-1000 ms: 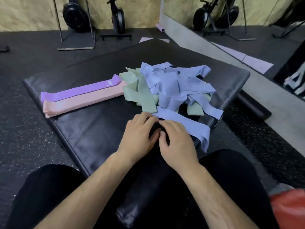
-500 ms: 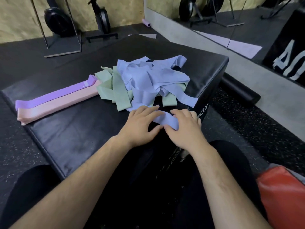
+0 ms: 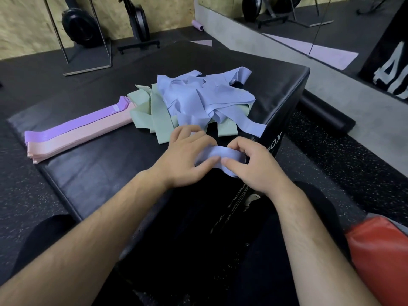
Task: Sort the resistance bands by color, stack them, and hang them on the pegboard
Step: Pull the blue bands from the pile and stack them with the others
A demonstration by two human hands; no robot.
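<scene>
Black padded box [image 3: 99,173], strewn with bands [image 3: 205,100], sits on speckled rubber floor [image 3: 26,191].

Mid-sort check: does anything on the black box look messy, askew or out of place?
Yes. The light blue elastic bands and sage green elastic bands lie tangled in one heap, and one blue strip trails to the padded black box's edge. The purple stack and pink stack lie flat, side by side.

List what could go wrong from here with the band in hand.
The blue band, pinched by the left hand and right hand near the box corner, may slip to the floor.
A strip from the blue pile overhangs the box edge and could slide off.
Green bands lie tangled under that pile; pulling blues may drag them along.
</scene>
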